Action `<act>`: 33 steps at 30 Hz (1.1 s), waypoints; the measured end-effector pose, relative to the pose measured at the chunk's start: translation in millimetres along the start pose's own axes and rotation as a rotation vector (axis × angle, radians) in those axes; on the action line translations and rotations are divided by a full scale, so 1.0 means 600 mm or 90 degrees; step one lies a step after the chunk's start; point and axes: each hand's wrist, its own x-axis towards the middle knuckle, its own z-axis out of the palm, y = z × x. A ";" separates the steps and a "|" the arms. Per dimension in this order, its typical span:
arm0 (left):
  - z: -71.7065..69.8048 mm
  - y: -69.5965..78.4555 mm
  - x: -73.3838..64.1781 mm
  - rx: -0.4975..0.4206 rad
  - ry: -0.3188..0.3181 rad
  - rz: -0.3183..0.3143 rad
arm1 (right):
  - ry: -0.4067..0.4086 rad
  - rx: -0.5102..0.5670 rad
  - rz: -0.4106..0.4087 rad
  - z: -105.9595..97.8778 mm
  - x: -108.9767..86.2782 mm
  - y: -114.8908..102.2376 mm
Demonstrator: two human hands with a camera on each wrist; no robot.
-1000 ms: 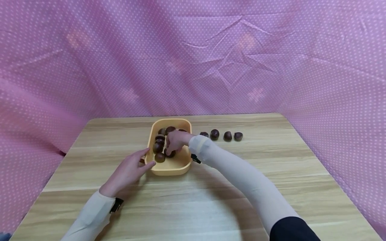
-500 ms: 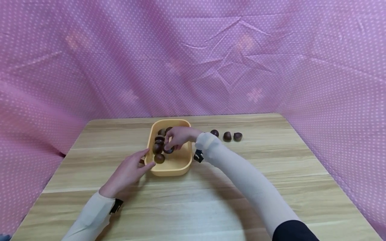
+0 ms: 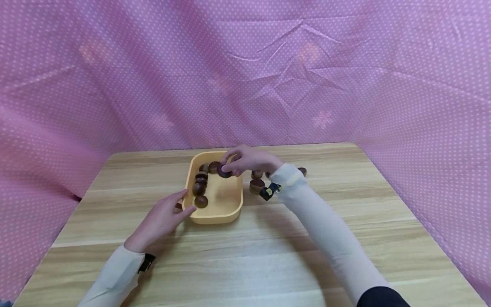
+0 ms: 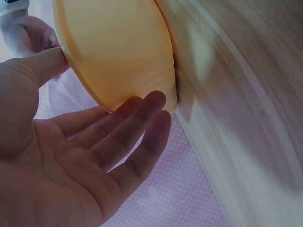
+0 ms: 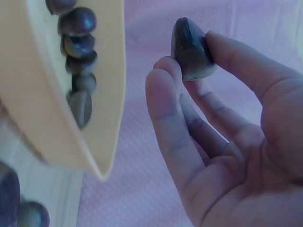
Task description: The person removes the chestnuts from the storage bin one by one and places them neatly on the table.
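In the head view, my right hand (image 3: 249, 158) is over the far right part of a pale yellow tray (image 3: 238, 207). Thumb and fingertips pinch one dark brown chestnut (image 3: 223, 171), also plain in the right wrist view as a raised chestnut (image 5: 191, 52). Along the tray's left side lies a row of chestnuts (image 3: 199, 189), with another chestnut (image 3: 214, 167) at the far end. My left hand (image 3: 163, 219) rests at the tray's near left side. In the left wrist view its thumb touches the rim, and relaxed fingers (image 4: 154, 100) lie against the outer wall (image 4: 118, 47).
Right of the tray, several chestnuts (image 3: 257, 186) lie on the wooden table (image 3: 238, 264), some partly hidden by my right wrist. A further chestnut (image 3: 302, 171) shows past that sleeve. Pink dotted cloth (image 3: 245, 85) hangs behind the table's far edge.
My right hand has lifted the chestnut from the tray's middle and moved away and to the right with it. Chestnuts right of the tray have come into view. My left hand stays at the tray.
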 end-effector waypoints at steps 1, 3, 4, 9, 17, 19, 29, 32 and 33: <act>0.000 0.000 0.000 0.001 0.002 0.001 | 0.009 -0.005 -0.003 -0.006 -0.007 0.003; 0.001 -0.001 -0.001 0.002 0.003 0.001 | 0.026 -0.005 -0.006 -0.017 -0.022 0.011; 0.001 -0.001 -0.001 0.003 0.002 0.002 | 0.034 -0.001 -0.009 -0.023 -0.031 0.016; 0.001 0.000 -0.001 -0.006 -0.002 0.001 | 0.086 0.007 -0.001 -0.048 -0.074 0.045; 0.002 0.001 -0.003 -0.009 -0.006 -0.003 | 0.150 0.020 0.040 -0.069 -0.129 0.108; 0.002 0.000 -0.002 -0.011 -0.008 -0.004 | 0.157 0.030 0.042 -0.069 -0.135 0.128; 0.001 -0.008 0.004 -0.008 -0.011 -0.002 | 0.192 0.007 0.098 -0.055 -0.132 0.195; -0.001 -0.008 0.007 -0.004 -0.011 0.001 | 0.198 -0.034 0.117 -0.049 -0.127 0.203; -0.001 -0.009 0.008 -0.003 -0.011 0.002 | 0.202 -0.044 0.127 -0.047 -0.126 0.204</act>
